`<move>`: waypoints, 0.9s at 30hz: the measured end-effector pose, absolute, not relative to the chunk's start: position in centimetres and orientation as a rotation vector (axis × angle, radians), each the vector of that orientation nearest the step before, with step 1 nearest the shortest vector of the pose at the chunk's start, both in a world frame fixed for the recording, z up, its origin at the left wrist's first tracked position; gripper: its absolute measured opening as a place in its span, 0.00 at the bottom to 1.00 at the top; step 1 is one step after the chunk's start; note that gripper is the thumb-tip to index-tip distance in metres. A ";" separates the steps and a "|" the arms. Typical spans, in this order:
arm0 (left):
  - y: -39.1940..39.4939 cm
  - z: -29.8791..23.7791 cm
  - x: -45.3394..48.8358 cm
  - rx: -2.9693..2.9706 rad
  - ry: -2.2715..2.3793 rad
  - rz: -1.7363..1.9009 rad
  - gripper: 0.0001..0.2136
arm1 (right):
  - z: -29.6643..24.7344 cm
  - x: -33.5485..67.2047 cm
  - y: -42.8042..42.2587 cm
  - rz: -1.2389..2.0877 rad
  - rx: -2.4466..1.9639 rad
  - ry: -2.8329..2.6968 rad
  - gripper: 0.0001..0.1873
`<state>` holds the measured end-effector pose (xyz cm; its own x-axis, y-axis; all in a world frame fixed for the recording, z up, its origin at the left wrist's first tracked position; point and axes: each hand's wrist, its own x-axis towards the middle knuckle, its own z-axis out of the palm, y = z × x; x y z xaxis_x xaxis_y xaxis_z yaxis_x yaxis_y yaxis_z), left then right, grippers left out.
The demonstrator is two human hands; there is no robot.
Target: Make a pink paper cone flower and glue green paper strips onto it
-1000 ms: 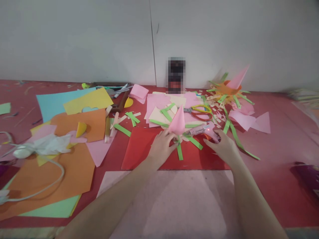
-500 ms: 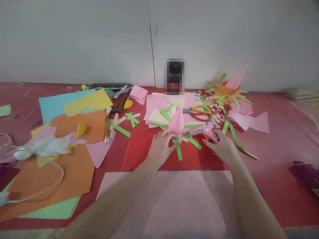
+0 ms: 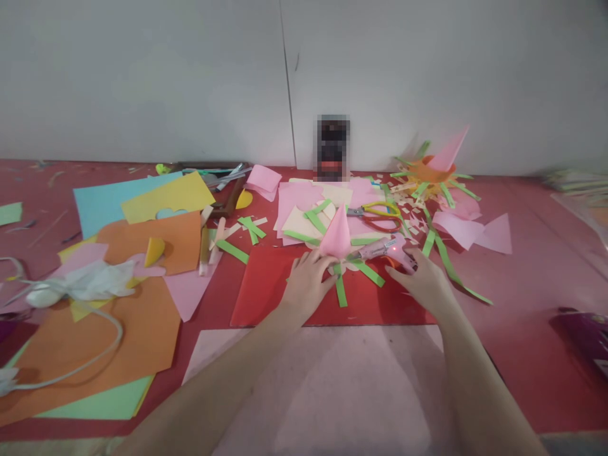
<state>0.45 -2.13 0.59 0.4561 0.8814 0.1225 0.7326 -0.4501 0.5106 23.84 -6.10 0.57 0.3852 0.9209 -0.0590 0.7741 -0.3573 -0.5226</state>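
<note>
My right hand (image 3: pixel 425 278) grips a pink hot glue gun (image 3: pixel 382 247), its small light glowing red and its nozzle pointing left. The nozzle tip lies at the base of a pink paper cone (image 3: pixel 336 235), which stands upright on a pale scalloped paper base. Green paper strips (image 3: pixel 341 288) stick out from that base over a red board (image 3: pixel 270 285). My left hand (image 3: pixel 306 278) is closed round the left side of the base, fingers behind and thumb in front. Scissors (image 3: pixel 375 214) with yellow and red handles lie just behind the glue gun.
Orange paper sheets (image 3: pixel 109 335), a blue sheet (image 3: pixel 95 209) and a white cable (image 3: pixel 111 316) lie at left. At the back right sits an orange paper piece (image 3: pixel 430 174) with a pink cone and green strips. A blurred upright object (image 3: pixel 331 147) leans on the wall.
Almost nothing differs. Both hands, the glue gun and the paper cone hold the same places, and the view has shifted very slightly.
</note>
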 end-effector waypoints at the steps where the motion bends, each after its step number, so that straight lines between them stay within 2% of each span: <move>1: -2.1 0.5 0.5 2.317 1.341 0.532 0.07 | 0.6 23.9 -6.1 0.485 -2.240 -1.466 0.30; 4: -2.1 0.4 0.5 2.285 1.296 0.546 0.04 | 0.5 23.9 -6.0 0.459 -2.240 -1.475 0.29; 10: -1.8 0.4 0.5 2.277 1.340 0.544 0.10 | 0.5 23.8 -6.1 0.460 -2.240 -1.466 0.29; 15: -2.0 0.3 0.5 2.268 1.317 0.577 0.08 | 0.3 23.9 -6.1 0.464 -2.212 -1.445 0.29; 22: -0.7 1.8 0.2 2.292 1.314 1.142 0.01 | -0.1 24.2 -5.7 0.467 -2.123 -1.253 0.35; 27: 2.3 5.0 1.6 2.185 1.379 1.380 0.07 | 0.2 24.6 -5.4 0.379 -2.110 -1.086 0.33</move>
